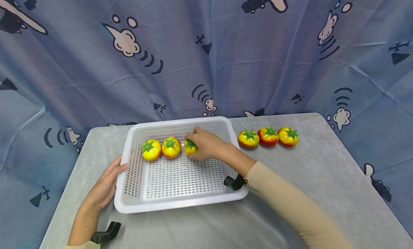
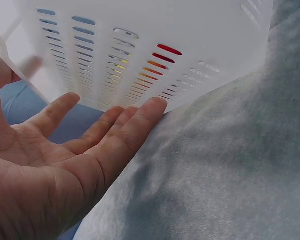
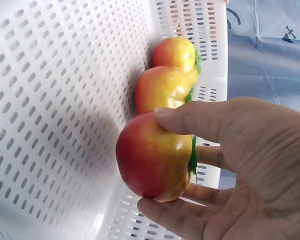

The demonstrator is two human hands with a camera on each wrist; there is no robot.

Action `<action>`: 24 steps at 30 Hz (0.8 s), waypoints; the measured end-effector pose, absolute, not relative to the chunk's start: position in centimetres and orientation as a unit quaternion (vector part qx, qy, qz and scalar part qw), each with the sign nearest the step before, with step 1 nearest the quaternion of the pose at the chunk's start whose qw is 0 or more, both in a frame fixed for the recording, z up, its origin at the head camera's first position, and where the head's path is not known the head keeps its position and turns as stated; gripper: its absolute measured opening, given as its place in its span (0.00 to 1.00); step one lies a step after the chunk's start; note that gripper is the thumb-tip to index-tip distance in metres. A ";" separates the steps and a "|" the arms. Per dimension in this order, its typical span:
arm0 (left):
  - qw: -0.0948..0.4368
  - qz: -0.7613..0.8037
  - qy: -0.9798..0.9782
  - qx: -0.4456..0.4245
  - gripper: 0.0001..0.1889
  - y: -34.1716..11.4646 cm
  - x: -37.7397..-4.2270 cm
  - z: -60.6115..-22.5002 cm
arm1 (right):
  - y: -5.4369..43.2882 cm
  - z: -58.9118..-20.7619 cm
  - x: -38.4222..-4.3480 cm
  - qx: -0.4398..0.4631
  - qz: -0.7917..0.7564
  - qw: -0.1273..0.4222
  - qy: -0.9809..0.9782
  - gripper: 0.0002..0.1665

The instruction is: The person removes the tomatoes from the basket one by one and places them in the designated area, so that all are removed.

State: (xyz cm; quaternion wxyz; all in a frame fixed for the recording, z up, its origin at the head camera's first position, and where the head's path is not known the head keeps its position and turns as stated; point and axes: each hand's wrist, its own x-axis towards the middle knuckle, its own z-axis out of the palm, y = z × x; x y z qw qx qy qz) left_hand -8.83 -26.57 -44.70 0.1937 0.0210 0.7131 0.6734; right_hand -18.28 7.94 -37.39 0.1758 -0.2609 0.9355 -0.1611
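A white perforated plastic basket (image 1: 167,202) lies on the table, two yellow-red tomatoes with green leafy tops inside: one at the left (image 1: 151,150), another beside it (image 1: 171,148). My right hand (image 1: 208,143) reaches over the basket's right side and holds a third tomato (image 3: 152,157) between thumb and fingers, in line with those two. Its red underside faces the basket floor. At the basket's left end is my left hand (image 1: 108,181), its thumb over the rim and its fingers (image 2: 135,127) against the outer wall.
Three more tomatoes stand in a row on the grey table (image 1: 322,177), right of the basket: a near one (image 1: 248,139), a middle one (image 1: 268,136) and a far-right one (image 1: 288,137). A blue patterned curtain (image 1: 180,80) hangs behind the table and down its sides.
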 end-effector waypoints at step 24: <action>0.195 0.674 0.713 0.017 0.37 -26.5 -8.8 -44.6 | 10.1 -34.1 -16.3 -0.302 -0.201 0.110 0.925 0.38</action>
